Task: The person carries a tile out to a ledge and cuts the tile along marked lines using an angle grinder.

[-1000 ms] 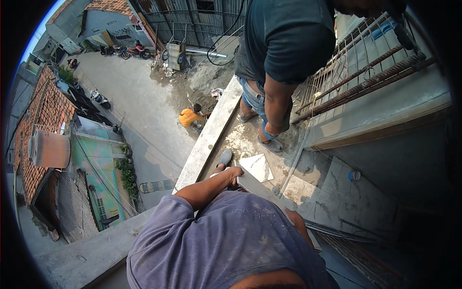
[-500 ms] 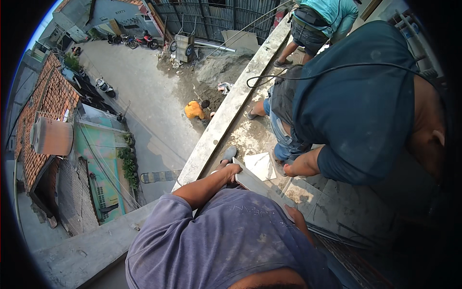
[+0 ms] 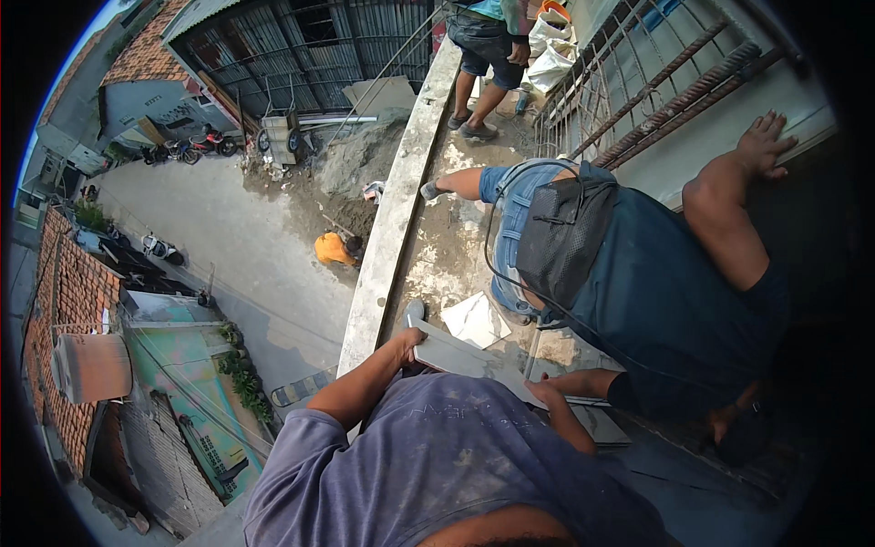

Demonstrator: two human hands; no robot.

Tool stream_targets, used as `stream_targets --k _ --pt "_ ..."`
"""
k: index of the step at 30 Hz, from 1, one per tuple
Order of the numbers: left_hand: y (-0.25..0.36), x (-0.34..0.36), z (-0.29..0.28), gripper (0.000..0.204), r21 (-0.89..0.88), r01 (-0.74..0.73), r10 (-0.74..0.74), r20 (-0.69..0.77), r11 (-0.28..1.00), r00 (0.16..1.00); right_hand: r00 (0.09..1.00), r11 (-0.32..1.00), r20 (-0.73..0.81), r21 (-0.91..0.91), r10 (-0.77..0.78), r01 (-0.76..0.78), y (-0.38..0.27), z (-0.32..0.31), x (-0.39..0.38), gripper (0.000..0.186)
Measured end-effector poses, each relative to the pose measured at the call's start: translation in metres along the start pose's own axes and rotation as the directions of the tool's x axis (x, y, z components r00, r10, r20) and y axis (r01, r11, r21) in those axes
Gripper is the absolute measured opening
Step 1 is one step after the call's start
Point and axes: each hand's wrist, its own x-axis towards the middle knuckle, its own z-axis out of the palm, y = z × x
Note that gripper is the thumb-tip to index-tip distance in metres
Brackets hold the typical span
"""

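A long, flat, pale tile (image 3: 469,358) spans the space in front of my chest, tilted, with one end in each hand. My left hand (image 3: 410,345) is closed round its left end, close to the concrete parapet. My right hand (image 3: 549,396) grips the right end, its fingers partly hidden. Just beyond it lies a co-worker's forearm, whose own hand is mostly hidden behind mine. On the floor past the tile rests a white sheet-like tile piece (image 3: 476,320) with faint grey veining. More tiles (image 3: 602,425) lie to the right of my right forearm.
The parapet (image 3: 376,273) runs along the left, with a drop to a street. A co-worker in dark blue (image 3: 665,273) bends close on my right, one hand on a pale panel. Beyond are a rebar cage (image 3: 638,82), white sacks (image 3: 552,55) and another person (image 3: 488,55).
The view has shifted right. The bending co-worker has turned and reached one arm out to the panel, the other toward my right hand. The far person stands more upright. I still hold the tile.
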Motion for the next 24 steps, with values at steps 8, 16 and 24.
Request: stream_targets --k 8,16,24 --pt "0.033 -0.035 0.015 0.033 0.000 0.078 -0.078 0.031 0.997 0.996 0.992 0.993 0.117 0.104 0.040 -0.053 0.013 0.012 0.029 0.085" --pt "0.054 -0.051 0.007 0.036 0.063 0.010 -0.014 0.069 0.998 0.998 0.996 0.990 0.076 0.135 -0.042 0.032 0.004 0.021 0.051 0.085" --pt "0.072 -0.076 -0.018 0.039 -0.007 -0.105 0.105 0.027 0.994 0.994 0.987 0.980 -0.061 0.124 -0.151 0.157 -0.049 0.002 0.045 0.086"
